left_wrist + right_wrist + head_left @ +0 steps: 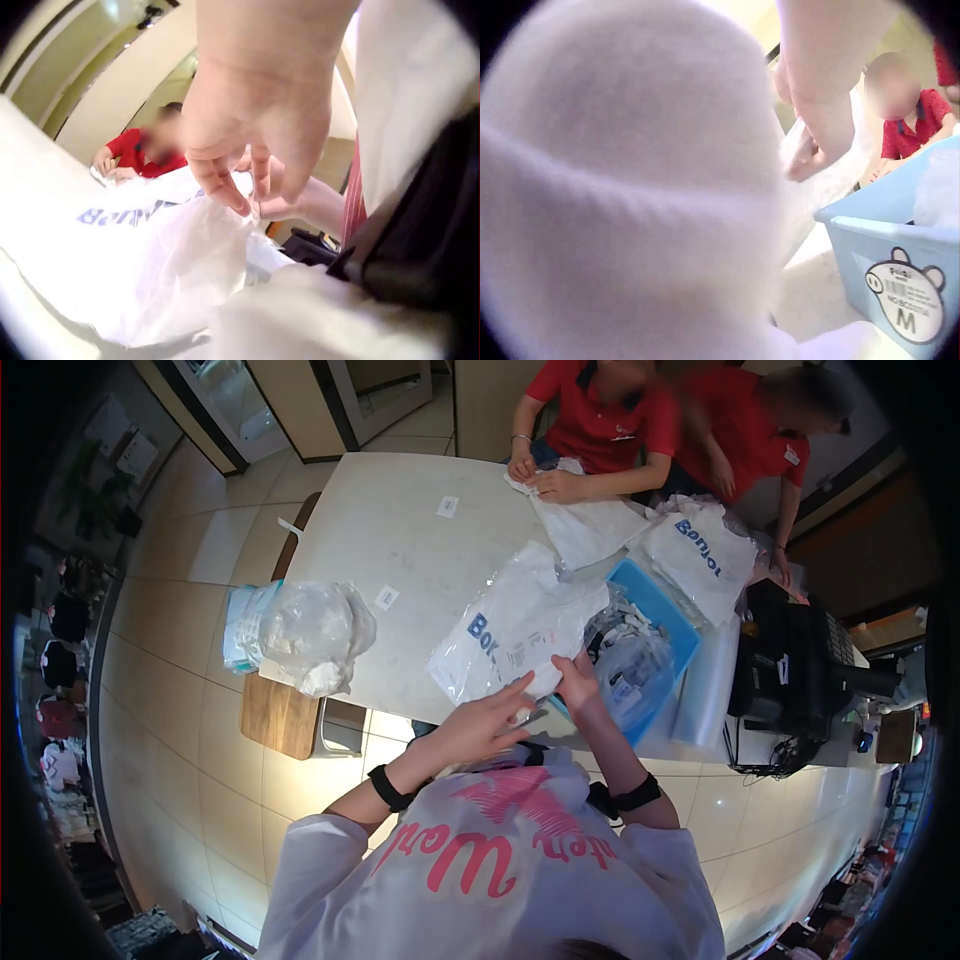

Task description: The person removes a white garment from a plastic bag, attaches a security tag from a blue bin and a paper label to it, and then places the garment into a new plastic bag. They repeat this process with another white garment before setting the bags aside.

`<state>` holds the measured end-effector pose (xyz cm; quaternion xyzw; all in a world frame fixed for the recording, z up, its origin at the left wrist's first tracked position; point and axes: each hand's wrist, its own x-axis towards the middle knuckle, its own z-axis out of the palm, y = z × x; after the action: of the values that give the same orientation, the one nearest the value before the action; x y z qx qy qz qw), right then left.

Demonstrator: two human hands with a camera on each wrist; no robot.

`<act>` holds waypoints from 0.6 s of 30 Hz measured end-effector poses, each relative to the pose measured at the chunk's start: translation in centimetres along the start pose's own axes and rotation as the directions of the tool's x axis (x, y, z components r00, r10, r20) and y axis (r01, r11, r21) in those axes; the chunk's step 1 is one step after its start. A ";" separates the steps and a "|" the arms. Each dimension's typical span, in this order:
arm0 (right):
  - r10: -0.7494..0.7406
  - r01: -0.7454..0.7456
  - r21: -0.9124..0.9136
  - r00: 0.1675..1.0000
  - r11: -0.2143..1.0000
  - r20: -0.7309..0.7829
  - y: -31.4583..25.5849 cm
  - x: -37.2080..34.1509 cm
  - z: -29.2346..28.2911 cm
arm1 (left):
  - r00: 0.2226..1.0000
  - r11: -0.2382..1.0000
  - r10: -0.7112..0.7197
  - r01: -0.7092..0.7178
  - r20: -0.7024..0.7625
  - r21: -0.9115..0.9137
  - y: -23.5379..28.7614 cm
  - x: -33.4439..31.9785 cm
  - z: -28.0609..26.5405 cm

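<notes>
A white garment in a clear plastic bag (510,625), with blue lettering starting "Bo", lies over the near part of the table and overlaps the blue bin's edge. My right hand (578,682) grips the near edge of this bag, its fingers curled on the plastic; the right wrist view shows that hand (821,131) beside the bin. My left hand (485,720) is at the same near edge, thumb and fingers spread apart. In the left wrist view the left hand's fingertips (241,208) hang right at the crumpled plastic.
The blue bin (682,628) holds small packed items. A second bagged garment (700,545) lies beyond it. Two people in red sit opposite, one handling white cloth (585,525). Bundled plastic bags (315,630) sit at the left; black equipment (790,650) stands at the right.
</notes>
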<state>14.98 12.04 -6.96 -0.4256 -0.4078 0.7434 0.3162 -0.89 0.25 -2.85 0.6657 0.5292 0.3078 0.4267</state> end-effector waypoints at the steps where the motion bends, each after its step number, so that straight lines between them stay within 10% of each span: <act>1: -0.060 0.061 -0.042 0.998 0.997 0.008 0.0 -0.4 -0.3 | 1.000 1.000 0.002 -0.002 -0.004 -0.003 -0.2 -0.1 -0.4; 3: -0.121 0.123 -0.086 0.992 0.989 0.021 -0.8 -0.9 -0.8 | 0.975 0.965 -0.189 0.163 -0.117 -0.207 -1.0 0.0 -1.5; 5: -0.116 0.122 -0.093 0.991 0.988 0.066 -2.5 -1.3 -2.0 | 0.776 0.991 0.108 -0.033 -0.621 0.131 -3.2 0.2 -1.9; 7: -0.111 0.110 0.024 0.993 0.994 0.029 -3.2 -1.2 -3.7 | 0.622 0.989 0.086 0.044 -0.779 0.144 -3.2 0.5 -4.3; 11: -0.085 0.073 0.181 0.995 0.981 0.059 -5.0 -1.2 -5.3 | 0.517 0.997 -0.044 -0.029 -0.855 -0.069 -4.3 1.0 -6.6; 13: -0.114 0.079 0.208 0.981 0.975 0.158 -5.4 -0.6 -5.4 | 0.658 0.800 -0.401 -0.088 -0.638 -0.594 -2.7 1.0 -7.8; 18: 0.060 -0.060 0.028 0.998 0.998 0.018 -6.9 0.8 -2.6 | 0.636 0.823 -0.397 -0.072 -0.661 -0.564 -0.6 -0.4 -7.9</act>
<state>17.86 16.79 -1.96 -0.4265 -0.3869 0.7620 0.2962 -8.06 1.85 0.12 0.2736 0.6083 0.6504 0.3635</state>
